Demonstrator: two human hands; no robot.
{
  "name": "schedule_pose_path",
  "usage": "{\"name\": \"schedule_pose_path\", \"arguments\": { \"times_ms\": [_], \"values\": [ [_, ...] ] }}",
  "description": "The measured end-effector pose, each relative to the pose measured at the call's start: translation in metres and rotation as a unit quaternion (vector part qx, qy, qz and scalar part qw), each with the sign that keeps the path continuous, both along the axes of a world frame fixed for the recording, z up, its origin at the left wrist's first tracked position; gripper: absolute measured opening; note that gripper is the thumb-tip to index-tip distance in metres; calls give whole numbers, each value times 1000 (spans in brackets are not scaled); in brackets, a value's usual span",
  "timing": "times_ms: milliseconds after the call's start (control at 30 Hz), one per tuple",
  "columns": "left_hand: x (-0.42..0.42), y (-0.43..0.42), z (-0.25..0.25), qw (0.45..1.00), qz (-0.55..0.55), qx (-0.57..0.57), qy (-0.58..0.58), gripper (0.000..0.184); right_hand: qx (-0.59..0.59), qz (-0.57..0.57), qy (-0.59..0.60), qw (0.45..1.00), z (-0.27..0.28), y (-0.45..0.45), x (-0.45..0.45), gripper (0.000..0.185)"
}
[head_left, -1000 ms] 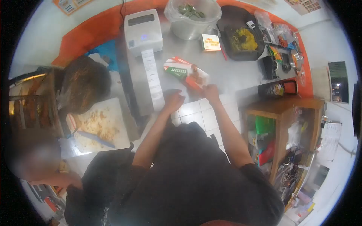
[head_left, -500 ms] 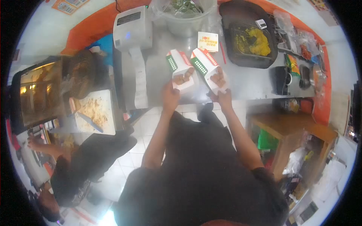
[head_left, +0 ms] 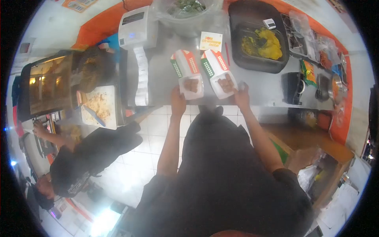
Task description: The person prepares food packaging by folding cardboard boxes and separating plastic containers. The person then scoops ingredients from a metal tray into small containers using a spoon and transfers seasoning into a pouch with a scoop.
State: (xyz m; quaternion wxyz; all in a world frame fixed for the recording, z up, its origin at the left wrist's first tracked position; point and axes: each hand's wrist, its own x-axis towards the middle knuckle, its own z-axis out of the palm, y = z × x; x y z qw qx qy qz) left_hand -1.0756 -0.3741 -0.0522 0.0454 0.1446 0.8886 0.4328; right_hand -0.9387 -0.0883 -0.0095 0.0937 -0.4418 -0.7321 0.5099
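Note:
Two open cartons, white with red and green print, lie side by side on the metal counter [head_left: 252,89]. Brown pieces of food are in the near part of each one. My left hand [head_left: 178,102] is closed on the near edge of the left carton [head_left: 190,67]. The right carton [head_left: 215,63] has my right hand [head_left: 241,96] at its near right corner, with the thumb on the edge and a finger raised. Just beyond the cartons lies a small printed card [head_left: 211,41].
A label printer [head_left: 138,27] trails a paper strip [head_left: 141,79]. Behind are a lined tub [head_left: 189,15] and a black tray [head_left: 258,63] of yellow food. At left, a knife [head_left: 94,115] rests on a cutting board [head_left: 112,102], near another person [head_left: 90,150].
The cartons, overlapping a second ago, came apart side by side and now stand straighter. The view has shifted, and the other person has moved away from the cutting board.

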Motion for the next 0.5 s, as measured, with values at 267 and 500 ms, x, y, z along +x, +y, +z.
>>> {"name": "schedule_pose_path", "arguments": {
  "times_ms": [267,500],
  "values": [
    [7,14,-41,994,-107,-10,-33,48,259,153,-26,953,-47,28,16,26],
    [-18,-35,-76,995,-95,19,4,21,-73,16,62,995,26,100,48,33]
  ]
}}
